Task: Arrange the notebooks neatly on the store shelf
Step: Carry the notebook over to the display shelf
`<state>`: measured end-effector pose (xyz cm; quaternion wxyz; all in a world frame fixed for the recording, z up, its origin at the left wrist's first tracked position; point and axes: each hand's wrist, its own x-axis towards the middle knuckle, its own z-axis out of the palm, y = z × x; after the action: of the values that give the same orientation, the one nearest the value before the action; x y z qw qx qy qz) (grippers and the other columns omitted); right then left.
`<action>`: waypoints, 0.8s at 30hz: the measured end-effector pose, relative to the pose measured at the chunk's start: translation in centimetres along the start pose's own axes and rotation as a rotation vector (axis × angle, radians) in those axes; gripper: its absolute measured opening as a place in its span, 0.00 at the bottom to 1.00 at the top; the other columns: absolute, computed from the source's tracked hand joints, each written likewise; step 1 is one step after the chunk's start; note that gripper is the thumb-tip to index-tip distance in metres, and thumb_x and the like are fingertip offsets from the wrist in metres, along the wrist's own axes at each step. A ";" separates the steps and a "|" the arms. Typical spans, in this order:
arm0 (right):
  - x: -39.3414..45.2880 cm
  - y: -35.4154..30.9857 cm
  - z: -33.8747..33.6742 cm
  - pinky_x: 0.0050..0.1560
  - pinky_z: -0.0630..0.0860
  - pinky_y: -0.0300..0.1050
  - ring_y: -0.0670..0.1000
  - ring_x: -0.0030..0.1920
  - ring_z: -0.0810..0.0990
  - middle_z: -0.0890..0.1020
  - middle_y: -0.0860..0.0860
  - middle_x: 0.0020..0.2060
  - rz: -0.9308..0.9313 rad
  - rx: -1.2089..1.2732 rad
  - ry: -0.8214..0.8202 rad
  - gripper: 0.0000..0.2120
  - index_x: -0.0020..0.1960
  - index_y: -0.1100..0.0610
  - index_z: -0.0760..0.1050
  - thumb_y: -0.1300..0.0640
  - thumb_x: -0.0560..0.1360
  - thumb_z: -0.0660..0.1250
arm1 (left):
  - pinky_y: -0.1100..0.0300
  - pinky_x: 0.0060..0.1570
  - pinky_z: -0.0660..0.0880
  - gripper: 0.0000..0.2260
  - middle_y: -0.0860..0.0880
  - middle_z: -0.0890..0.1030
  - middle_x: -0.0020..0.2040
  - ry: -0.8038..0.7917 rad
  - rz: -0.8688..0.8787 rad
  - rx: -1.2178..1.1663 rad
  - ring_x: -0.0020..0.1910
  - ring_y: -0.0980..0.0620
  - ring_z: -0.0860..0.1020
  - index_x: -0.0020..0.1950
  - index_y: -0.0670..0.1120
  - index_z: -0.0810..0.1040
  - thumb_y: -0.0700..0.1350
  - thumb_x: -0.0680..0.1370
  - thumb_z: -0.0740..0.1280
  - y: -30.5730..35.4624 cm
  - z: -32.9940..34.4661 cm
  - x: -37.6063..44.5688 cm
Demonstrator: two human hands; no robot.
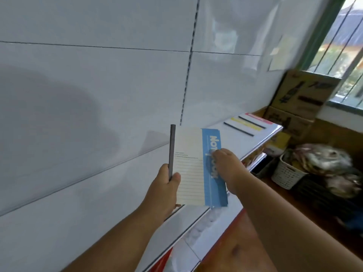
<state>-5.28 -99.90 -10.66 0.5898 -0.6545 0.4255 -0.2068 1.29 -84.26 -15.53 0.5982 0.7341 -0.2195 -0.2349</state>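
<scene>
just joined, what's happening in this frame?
A person is holding a white-and-blue notebook above the white store shelf. The left hand has a grip on its dark spine edge, while the right hand rests on the blue cover strip. Further along the shelf lie three more notebooks with dark spines, flat in a row.

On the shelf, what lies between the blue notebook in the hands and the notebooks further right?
Head view: only bare white shelf lies between the blue notebook and the yellow and red notebooks.
</scene>
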 end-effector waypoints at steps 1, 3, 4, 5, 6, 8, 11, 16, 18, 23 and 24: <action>2.0 -0.1 -2.5 0.37 0.71 0.39 0.45 0.36 0.73 0.78 0.54 0.43 -0.044 -0.018 0.030 0.14 0.63 0.64 0.74 0.58 0.83 0.57 | 0.66 0.30 0.75 0.05 0.49 0.81 0.51 -0.032 0.015 0.000 0.46 0.52 0.81 0.57 0.51 0.69 0.48 0.85 0.55 0.8 2.6 1.8; 5.9 0.3 -6.7 0.36 0.70 0.41 0.47 0.35 0.71 0.74 0.50 0.39 -0.037 -0.082 0.104 0.08 0.52 0.59 0.75 0.58 0.83 0.58 | 0.63 0.30 0.75 0.05 0.46 0.81 0.49 -0.059 0.032 -0.011 0.45 0.50 0.81 0.55 0.49 0.70 0.48 0.84 0.56 1.6 7.7 5.2; 7.9 0.7 -8.3 0.39 0.73 0.44 0.49 0.38 0.74 0.75 0.52 0.41 -0.014 -0.099 0.116 0.08 0.47 0.55 0.72 0.56 0.83 0.58 | 0.62 0.30 0.75 0.05 0.45 0.81 0.49 -0.066 0.027 -0.020 0.45 0.49 0.81 0.54 0.49 0.70 0.48 0.84 0.56 1.7 10.0 6.9; 10.1 1.1 -9.9 0.45 0.76 0.46 0.52 0.43 0.77 0.77 0.54 0.45 -0.013 -0.118 0.113 0.09 0.44 0.53 0.70 0.54 0.83 0.59 | 0.61 0.32 0.76 0.05 0.45 0.80 0.49 -0.069 0.014 -0.024 0.45 0.48 0.81 0.53 0.49 0.70 0.48 0.84 0.57 1.6 12.3 8.5; 12.2 1.5 -11.3 0.51 0.79 0.51 0.56 0.48 0.80 0.79 0.56 0.48 -0.007 -0.137 0.119 0.10 0.43 0.52 0.68 0.51 0.83 0.59 | 0.60 0.32 0.77 0.05 0.45 0.80 0.48 -0.065 0.001 -0.026 0.45 0.48 0.81 0.52 0.49 0.70 0.48 0.84 0.57 1.7 14.5 10.1; 16.6 2.1 -13.9 0.52 0.80 0.55 0.57 0.48 0.81 0.80 0.56 0.48 -0.024 -0.181 0.151 0.12 0.44 0.53 0.68 0.47 0.83 0.60 | 0.59 0.30 0.76 0.06 0.45 0.80 0.47 -0.024 -0.004 -0.018 0.43 0.48 0.81 0.50 0.48 0.70 0.48 0.84 0.57 1.7 18.7 13.3; 23.0 2.4 -16.8 0.46 0.78 0.50 0.56 0.41 0.81 0.81 0.56 0.42 -0.018 -0.218 0.080 0.11 0.43 0.56 0.71 0.53 0.82 0.61 | 0.62 0.25 0.74 0.06 0.44 0.80 0.47 0.104 -0.061 -0.015 0.42 0.46 0.82 0.51 0.47 0.69 0.47 0.84 0.57 2.0 23.9 17.2; 33.2 1.2 -18.2 0.33 0.71 0.40 0.50 0.35 0.76 0.79 0.51 0.36 -0.063 -0.477 -0.097 0.08 0.42 0.56 0.74 0.57 0.80 0.63 | 0.53 0.37 0.76 0.05 0.46 0.78 0.44 0.235 -0.173 0.162 0.40 0.49 0.77 0.50 0.45 0.71 0.45 0.81 0.58 2.0 27.5 24.0; 37.1 1.0 -17.6 0.33 0.69 0.40 0.51 0.33 0.75 0.77 0.49 0.32 -0.115 -0.593 -0.143 0.09 0.40 0.55 0.74 0.58 0.79 0.65 | 0.57 0.36 0.73 0.05 0.47 0.79 0.44 0.231 -0.213 0.258 0.39 0.48 0.77 0.48 0.47 0.73 0.46 0.80 0.60 1.5 27.7 27.0; 45.7 1.4 -14.9 0.36 0.70 0.42 0.54 0.38 0.76 0.77 0.53 0.35 -0.180 -0.860 -0.263 0.07 0.42 0.58 0.77 0.59 0.78 0.64 | 0.55 0.48 0.79 0.08 0.50 0.81 0.49 0.234 -0.208 0.523 0.47 0.49 0.80 0.54 0.47 0.76 0.48 0.78 0.65 -0.3 28.1 34.1; 47.0 1.5 -14.6 0.39 0.71 0.43 0.55 0.41 0.77 0.79 0.53 0.38 -0.197 -0.910 -0.279 0.07 0.45 0.59 0.78 0.58 0.78 0.64 | 0.55 0.49 0.78 0.09 0.50 0.80 0.50 0.237 -0.214 0.568 0.47 0.49 0.79 0.55 0.46 0.75 0.49 0.77 0.65 -0.6 28.5 35.3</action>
<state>9.00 -146.16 -19.75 0.2728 -0.9047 0.3255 0.0351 11.99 -127.51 -23.94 0.3626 0.9128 -0.1270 -0.1386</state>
